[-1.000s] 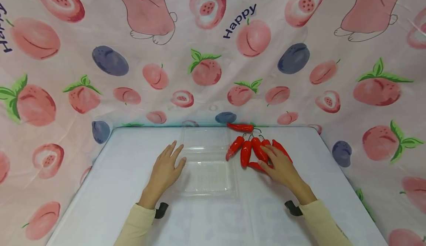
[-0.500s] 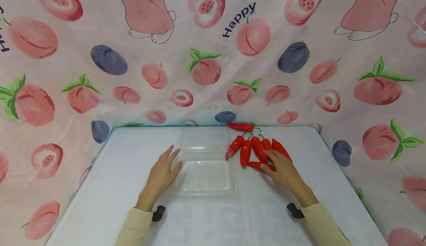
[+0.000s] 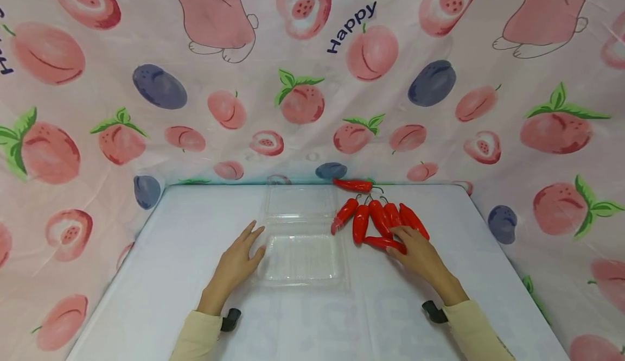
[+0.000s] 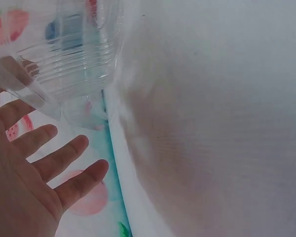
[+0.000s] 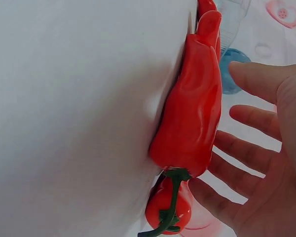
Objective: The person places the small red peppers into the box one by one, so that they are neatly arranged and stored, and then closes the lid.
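Observation:
My left hand [image 3: 234, 266] hovers at the left side of a clear plastic clamshell box [image 3: 303, 284], fingers spread and holding nothing. The box lies open, its lid [image 3: 300, 202] folded back toward the wall; in the left wrist view the fingertips overlap the clear plastic [image 4: 76, 69]. Over on the right, my right hand [image 3: 421, 255] reaches to a red chili pepper [image 3: 381, 243] lying crosswise in front of a group of red chili peppers [image 3: 378, 217]. In the right wrist view its loosely bent fingers stand behind the large pepper [image 5: 192, 108], thumb apart from it.
Another red chili pepper [image 3: 352, 186] lies at the table's back edge. One pepper [image 3: 344, 215] sits right by the box's right side. A fruit-printed cloth [image 3: 312, 149] hangs behind the white table [image 3: 312, 328] and along both sides.
My left hand has drawn back slightly toward me along the box's side. The right hand has come down closer to the crosswise pepper and shifted a little right; this pepper has moved slightly.

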Demonstrator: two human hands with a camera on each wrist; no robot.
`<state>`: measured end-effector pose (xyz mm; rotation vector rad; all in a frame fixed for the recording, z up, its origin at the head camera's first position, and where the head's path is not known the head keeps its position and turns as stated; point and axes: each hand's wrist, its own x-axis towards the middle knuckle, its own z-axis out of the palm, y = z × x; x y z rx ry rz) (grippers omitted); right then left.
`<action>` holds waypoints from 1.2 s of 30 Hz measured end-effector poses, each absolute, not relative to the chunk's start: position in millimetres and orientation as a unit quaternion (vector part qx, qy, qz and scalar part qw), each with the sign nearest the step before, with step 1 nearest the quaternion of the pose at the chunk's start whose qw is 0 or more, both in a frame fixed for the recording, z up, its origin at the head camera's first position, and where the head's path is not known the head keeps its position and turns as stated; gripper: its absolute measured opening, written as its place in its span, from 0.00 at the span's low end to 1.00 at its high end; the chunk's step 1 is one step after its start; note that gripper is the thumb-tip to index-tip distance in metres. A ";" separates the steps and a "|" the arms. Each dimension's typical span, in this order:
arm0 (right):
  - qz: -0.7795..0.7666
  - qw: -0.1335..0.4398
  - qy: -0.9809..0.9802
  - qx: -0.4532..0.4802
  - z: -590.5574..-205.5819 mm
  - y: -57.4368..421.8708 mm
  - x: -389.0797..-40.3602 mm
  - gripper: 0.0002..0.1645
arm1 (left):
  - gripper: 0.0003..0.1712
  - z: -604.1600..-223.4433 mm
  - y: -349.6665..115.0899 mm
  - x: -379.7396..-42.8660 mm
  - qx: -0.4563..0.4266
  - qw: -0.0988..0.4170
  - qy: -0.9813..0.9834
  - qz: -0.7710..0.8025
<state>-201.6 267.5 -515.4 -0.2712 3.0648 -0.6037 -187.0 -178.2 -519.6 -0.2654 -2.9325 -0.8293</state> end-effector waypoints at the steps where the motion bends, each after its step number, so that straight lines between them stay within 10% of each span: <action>1: -0.192 0.002 0.978 -0.086 -515.7 267.6 -201.5 0.38 | 0.31 -520.2 -178.4 -186.8 -0.087 0.041 -0.958 -0.272; 36: -0.193 0.011 0.978 -0.080 -527.2 268.2 -200.7 0.36 | 0.30 -523.6 -177.3 -185.3 -0.083 0.047 -0.956 -0.279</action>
